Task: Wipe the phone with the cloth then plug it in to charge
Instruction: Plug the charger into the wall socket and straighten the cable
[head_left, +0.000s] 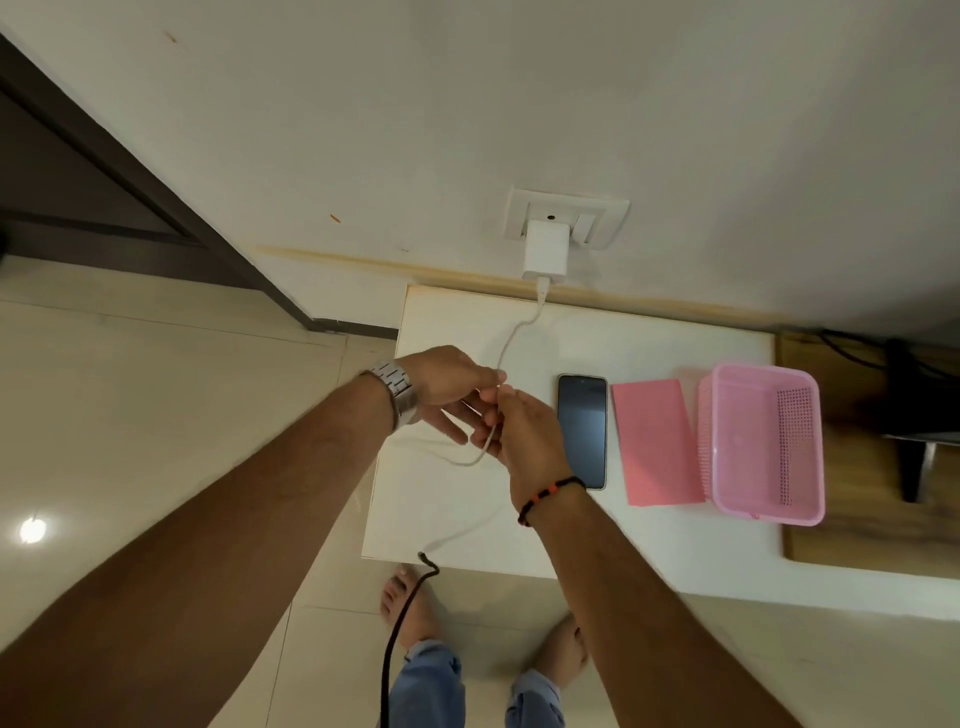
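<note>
Both hands meet over the left part of the white table (649, 545), and both hold the white charging cable (511, 338). The left hand (447, 384), with a metal watch (397, 387) on its wrist, pinches the cable between thumb and fingertips, and its other fingers are loosely spread below. The right hand (524, 431), with a black and orange bracelet (550, 496) on its wrist, is at 4 o'clock from the left hand and touches it; its fingers are curled around the same cable, which hangs under it in a loop. From the hands the cable goes up, toward 12 o'clock, to the white charger (545, 249), which sits in the wall socket (602, 218). The free end of the cable lies near the front edge of the table, at 6 o'clock from the hands. The phone (583, 423) lies flat with its dark screen up, just beside the right hand at 3 o'clock, and no cable is in it. The pink cloth (654, 447) lies flat at 3 o'clock from the phone, close to it but apart. The pink basket (763, 441) stands at 3 o'clock from the cloth, and it covers the edge of the cloth a little.
</note>
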